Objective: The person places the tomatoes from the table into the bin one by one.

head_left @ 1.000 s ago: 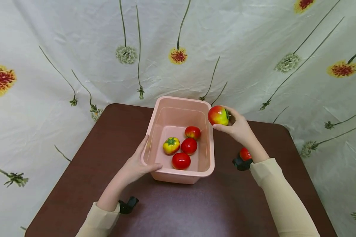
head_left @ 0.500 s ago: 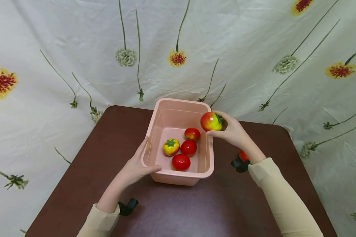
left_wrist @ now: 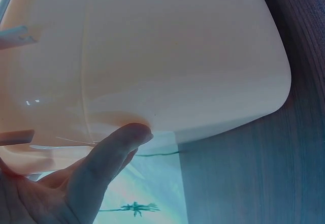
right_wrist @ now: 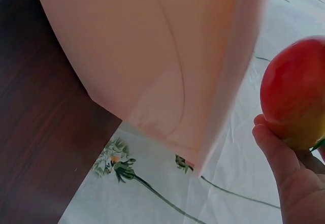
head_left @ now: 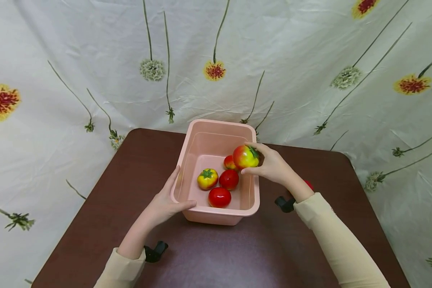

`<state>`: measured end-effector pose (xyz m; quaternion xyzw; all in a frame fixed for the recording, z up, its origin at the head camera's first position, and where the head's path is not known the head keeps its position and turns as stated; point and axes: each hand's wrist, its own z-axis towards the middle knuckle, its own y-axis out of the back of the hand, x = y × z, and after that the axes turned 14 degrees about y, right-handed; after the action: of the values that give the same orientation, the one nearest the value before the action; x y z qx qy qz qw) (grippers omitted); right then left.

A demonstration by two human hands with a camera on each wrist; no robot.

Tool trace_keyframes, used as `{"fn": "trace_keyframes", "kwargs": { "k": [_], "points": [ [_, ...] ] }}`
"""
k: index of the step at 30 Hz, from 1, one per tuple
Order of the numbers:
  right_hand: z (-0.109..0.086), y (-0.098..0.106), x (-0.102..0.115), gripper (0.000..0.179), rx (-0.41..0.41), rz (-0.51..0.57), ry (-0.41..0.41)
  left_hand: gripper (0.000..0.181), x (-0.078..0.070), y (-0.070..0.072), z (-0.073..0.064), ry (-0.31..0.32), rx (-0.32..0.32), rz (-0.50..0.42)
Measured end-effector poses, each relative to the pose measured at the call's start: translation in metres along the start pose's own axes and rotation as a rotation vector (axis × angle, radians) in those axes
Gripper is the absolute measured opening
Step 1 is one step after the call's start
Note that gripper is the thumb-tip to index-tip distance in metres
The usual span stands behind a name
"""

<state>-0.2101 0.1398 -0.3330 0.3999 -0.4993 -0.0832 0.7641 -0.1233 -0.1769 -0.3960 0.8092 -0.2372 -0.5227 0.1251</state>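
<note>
My right hand [head_left: 273, 166] holds a shiny red-and-yellow persimmon-like fruit [head_left: 245, 157] with green leaves between thumb and fingers. The fruit is above the right side of a pink plastic basin [head_left: 219, 211]. Inside the basin lie several similar fruits: a yellow one with a green top [head_left: 207, 179], a red one [head_left: 229, 179], another red one [head_left: 219, 197], and one [head_left: 230, 163] partly hidden by the held fruit. My left hand [head_left: 165, 203] grips the basin's near left corner, thumb over the front rim and fingers along the left side. The right wrist view shows the held fruit [right_wrist: 294, 92] too.
The basin stands on a dark brown table [head_left: 137, 168]. Another red fruit [head_left: 309, 185] shows beside my right wrist, mostly covered by the arm. Behind the table hangs a white cloth [head_left: 187, 48] with printed flowers.
My right hand has carried the fruit leftward and down, from the basin's right rim to over its inside. The left hand stays at the basin corner.
</note>
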Motion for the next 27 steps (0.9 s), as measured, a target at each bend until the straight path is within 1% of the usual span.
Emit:
{"fn": "trace_keyframes", "kwargs": {
  "k": [4, 10, 15, 22, 27],
  "points": [
    [-0.001, -0.004, 0.002, 0.084, 0.028, 0.012, 0.020, 0.116, 0.000, 0.000, 0.000, -0.012, -0.002, 0.006],
    [-0.003, -0.008, 0.004, 0.083, 0.073, 0.058, 0.024, 0.116, 0.000, 0.000, 0.001, -0.023, 0.001, 0.006],
    [-0.004, -0.011, 0.004, 0.084, 0.109, 0.070, 0.030, 0.116, -0.001, 0.001, 0.001, -0.024, 0.001, 0.015],
    [-0.004, -0.017, 0.002, 0.081, 0.151, 0.024, 0.064, 0.115, 0.000, 0.001, 0.001, 0.005, -0.010, 0.021],
    [-0.004, -0.020, 0.002, 0.080, 0.170, -0.005, 0.093, 0.115, 0.000, 0.001, 0.001, 0.009, -0.006, 0.016]
  ]
}}
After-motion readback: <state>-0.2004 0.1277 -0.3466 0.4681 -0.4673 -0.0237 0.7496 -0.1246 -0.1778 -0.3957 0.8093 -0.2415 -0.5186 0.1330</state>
